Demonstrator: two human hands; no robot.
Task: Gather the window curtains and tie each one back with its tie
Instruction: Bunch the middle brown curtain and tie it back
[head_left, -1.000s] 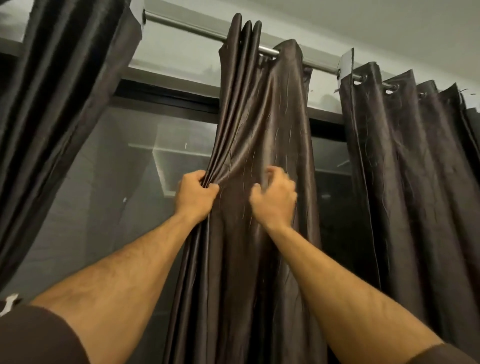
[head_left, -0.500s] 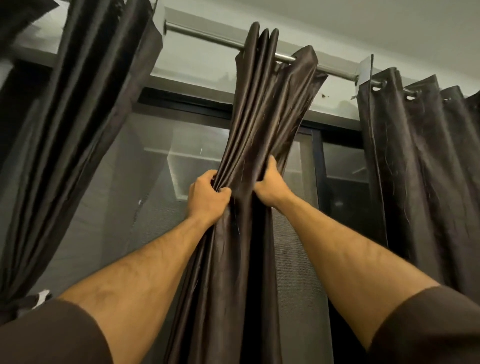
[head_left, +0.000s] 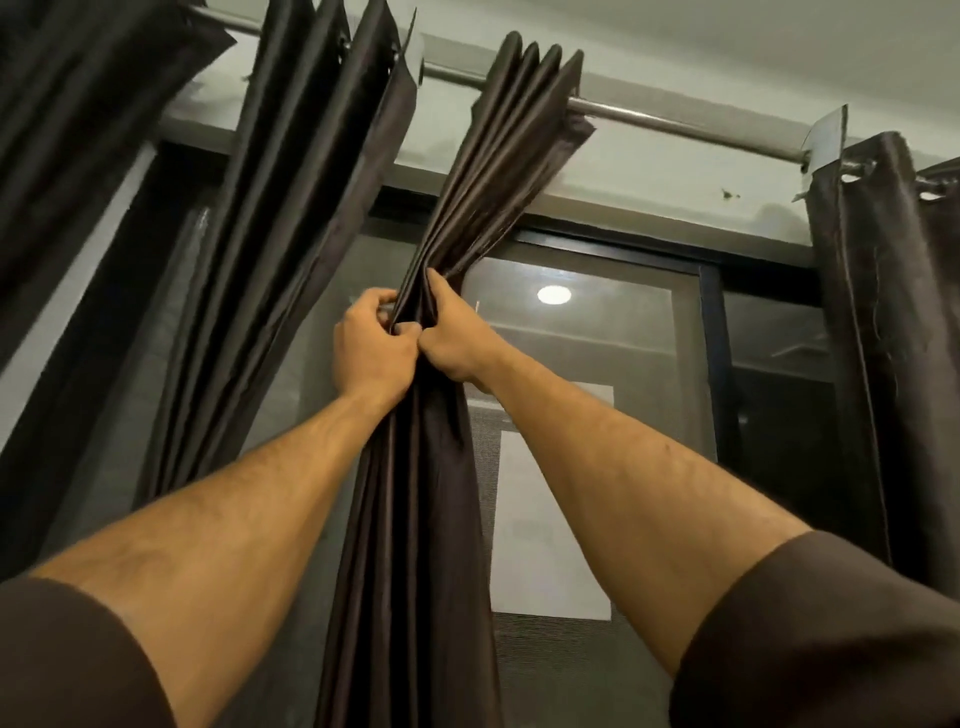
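Observation:
A dark brown satin curtain panel (head_left: 498, 156) hangs from a metal rod (head_left: 675, 122) in the middle of the view, bunched into tight folds. My left hand (head_left: 371, 348) grips the bundle from the left at head height. My right hand (head_left: 452, 340) squeezes the same bundle from the right, its knuckles touching the left hand. Below the hands the gathered cloth (head_left: 415, 571) falls straight down between my forearms. No tie is visible.
Another gathered dark curtain (head_left: 291, 218) hangs slanting at the left, with more dark cloth (head_left: 78, 130) at the far left. A spread curtain (head_left: 893, 338) covers the right edge. Behind is a dark-framed window (head_left: 597, 364) reflecting a ceiling light.
My right hand has pushed the curtain's right side leftward until both hands meet around a narrow bundle. The view has swung right and up, exposing more window glass.

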